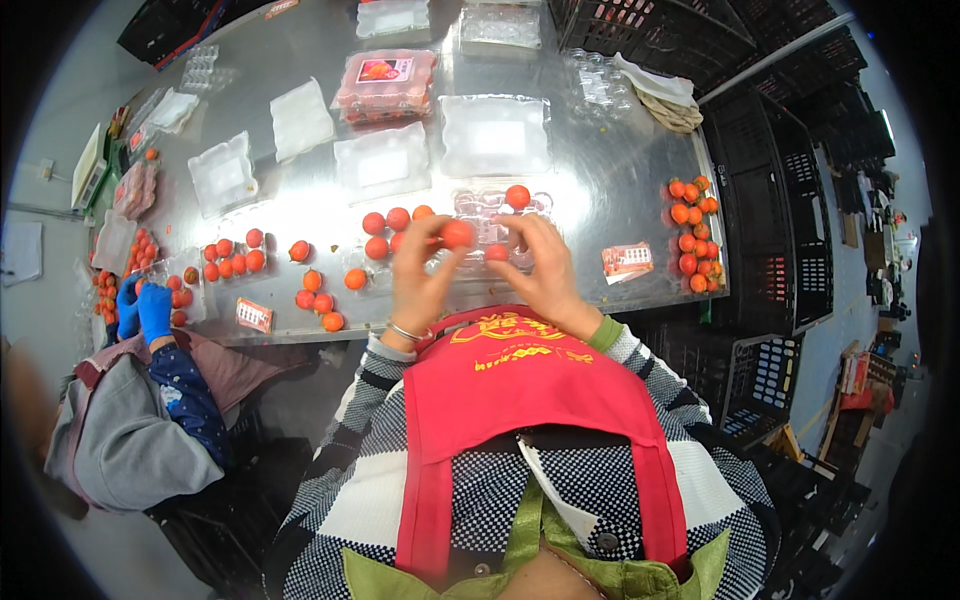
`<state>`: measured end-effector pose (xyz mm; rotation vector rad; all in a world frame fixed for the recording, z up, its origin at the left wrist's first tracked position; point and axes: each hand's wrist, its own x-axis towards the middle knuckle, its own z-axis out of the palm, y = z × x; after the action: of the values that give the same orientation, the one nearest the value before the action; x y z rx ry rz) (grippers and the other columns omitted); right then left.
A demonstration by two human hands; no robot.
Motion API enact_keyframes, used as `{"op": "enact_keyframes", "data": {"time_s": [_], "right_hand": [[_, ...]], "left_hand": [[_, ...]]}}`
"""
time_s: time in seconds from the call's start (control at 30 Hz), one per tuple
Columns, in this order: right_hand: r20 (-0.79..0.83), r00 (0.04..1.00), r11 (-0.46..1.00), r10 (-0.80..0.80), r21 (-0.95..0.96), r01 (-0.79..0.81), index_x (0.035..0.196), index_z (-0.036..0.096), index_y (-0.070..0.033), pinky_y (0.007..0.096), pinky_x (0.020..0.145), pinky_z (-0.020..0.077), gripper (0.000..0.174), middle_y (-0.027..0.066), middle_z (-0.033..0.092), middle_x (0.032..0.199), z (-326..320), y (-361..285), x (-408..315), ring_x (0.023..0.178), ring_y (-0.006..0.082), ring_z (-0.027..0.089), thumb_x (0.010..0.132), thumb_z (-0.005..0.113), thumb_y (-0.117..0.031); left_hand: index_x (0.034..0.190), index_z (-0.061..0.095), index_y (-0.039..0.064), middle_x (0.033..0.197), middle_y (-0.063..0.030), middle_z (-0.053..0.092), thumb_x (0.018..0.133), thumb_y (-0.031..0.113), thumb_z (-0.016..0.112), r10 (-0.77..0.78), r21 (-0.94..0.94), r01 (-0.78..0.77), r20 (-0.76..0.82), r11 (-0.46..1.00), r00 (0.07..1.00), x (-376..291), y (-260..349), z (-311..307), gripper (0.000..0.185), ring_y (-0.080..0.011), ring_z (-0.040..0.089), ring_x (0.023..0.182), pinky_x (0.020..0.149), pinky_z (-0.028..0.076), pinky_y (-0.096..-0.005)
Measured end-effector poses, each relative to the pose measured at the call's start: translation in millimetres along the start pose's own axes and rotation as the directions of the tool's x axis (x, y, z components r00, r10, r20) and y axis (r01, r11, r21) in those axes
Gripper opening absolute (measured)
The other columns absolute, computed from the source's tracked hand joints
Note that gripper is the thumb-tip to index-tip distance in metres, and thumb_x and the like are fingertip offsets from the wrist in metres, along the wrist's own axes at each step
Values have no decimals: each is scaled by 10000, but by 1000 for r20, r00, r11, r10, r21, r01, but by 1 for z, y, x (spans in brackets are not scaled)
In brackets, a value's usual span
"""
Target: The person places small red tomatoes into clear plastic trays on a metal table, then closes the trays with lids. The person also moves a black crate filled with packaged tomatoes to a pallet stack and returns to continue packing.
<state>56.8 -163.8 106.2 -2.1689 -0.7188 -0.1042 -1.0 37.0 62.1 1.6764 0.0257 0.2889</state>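
Note:
My left hand (421, 281) holds a red tomato (456, 234) between thumb and fingers, above the left side of a clear plastic clamshell tray (469, 202). My right hand (546, 274) is over the tray's right side, fingers curved. Its thumb is by a second tomato (496, 253); whether it grips this one or the tomato rests in the tray, I cannot tell. One more tomato (517, 196) sits at the tray's far side. Several tomatoes (397, 219) are grouped just left of my left hand, partly hidden by it.
Stacked filled packs (386, 82) and padded trays (495, 135) stand farther back on the metal table (600, 165). Tomatoes (694, 232) line the right edge near printed cards (627, 261). Black crates (765, 210) adjoin the right. A co-worker's blue-gloved hands (154, 309) are at left.

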Motion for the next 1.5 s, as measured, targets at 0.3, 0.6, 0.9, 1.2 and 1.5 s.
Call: {"op": "enact_keyframes", "data": {"time_s": [0.3,0.6,0.9,1.2,1.5], "right_hand": [[55,984,986,169,2,-169,1151,655,-36,405,837,510,375,125,608,1041,-7,34,-19,982,330,610,806,800,-54],[206,977,968,-51,-229,99,1117,654,-70,452,971,439,395,105,591,1188,2,37,-17,1156,326,552,760,823,-99],[393,907,933,-151,-247,262,1004,637,-67,449,910,423,337,92,561,1070,10,50,7,1057,305,543,747,834,-161],[473,859,844,-197,-364,394,957,663,-68,425,932,443,321,90,592,1018,9,50,10,1061,294,565,746,847,-226],[328,878,812,349,362,-458,1188,699,-53,273,791,469,267,-2,682,1011,5,62,1,894,98,581,973,735,-208]], "left_hand": [[1309,618,22,1295,-132,644,912,30,731,4,402,-25,54,915,999,-39,-69,-38,413,-318,636,1174,1007,510,-386],[1276,643,40,1283,-127,603,853,51,737,119,637,-168,119,752,986,-42,-87,-21,434,-347,572,1154,985,489,-440],[1283,660,50,1259,-141,604,910,37,710,143,544,-132,23,829,989,-32,-62,-13,376,-353,572,1167,977,488,-420],[1213,687,36,1122,-137,690,939,12,657,213,422,-241,112,874,971,-6,-34,11,276,-341,624,1078,920,502,-420],[1282,664,13,1073,-108,728,1078,100,536,-67,-8,67,36,998,997,6,-28,15,255,-165,704,885,788,565,-304]]}}
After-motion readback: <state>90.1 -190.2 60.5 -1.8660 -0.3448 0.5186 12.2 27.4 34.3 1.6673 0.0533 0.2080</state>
